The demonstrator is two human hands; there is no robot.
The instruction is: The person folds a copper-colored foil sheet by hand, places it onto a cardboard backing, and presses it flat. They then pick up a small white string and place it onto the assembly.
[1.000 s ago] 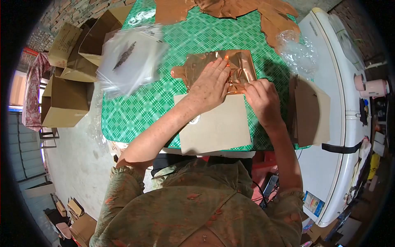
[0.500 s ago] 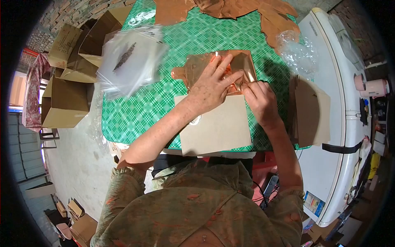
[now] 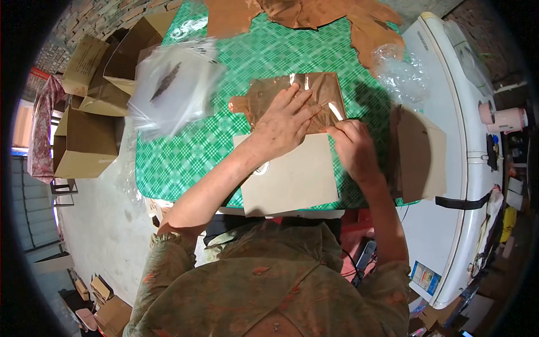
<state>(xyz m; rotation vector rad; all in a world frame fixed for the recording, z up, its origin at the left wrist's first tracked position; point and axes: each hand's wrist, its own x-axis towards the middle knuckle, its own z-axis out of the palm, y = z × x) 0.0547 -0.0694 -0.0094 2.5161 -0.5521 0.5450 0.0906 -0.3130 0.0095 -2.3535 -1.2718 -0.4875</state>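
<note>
A shiny, see-through brown plastic bag or film point(image 3: 261, 92) lies on the green checked tablecloth, with a small tab sticking out at its left end. My left hand point(image 3: 283, 121) rests flat on it, fingers stretched and slightly spread. At the film's near right corner, my right hand point(image 3: 353, 149) has its thumb and fingers pinched together on the edge. Just below the film is a beige rectangular card or envelope point(image 3: 295, 177), partly covered by my left wrist and bearing a round white mark. What lies beneath the film is hard to make out.
A stack of clear plastic sleeves point(image 3: 174, 84) sits at the left. Brown crumpled sheets point(image 3: 303, 12) line the far edge, with clear crumpled plastic point(image 3: 401, 73) at right. Beige cards point(image 3: 421, 154) stand by the white refrigerator point(image 3: 449, 106). Open cardboard boxes point(image 3: 87, 143) are left.
The film now lies flatter and smoother under my left hand, with less reddish show-through. My right hand still pinches near its right corner. The whole view has shifted slightly.
</note>
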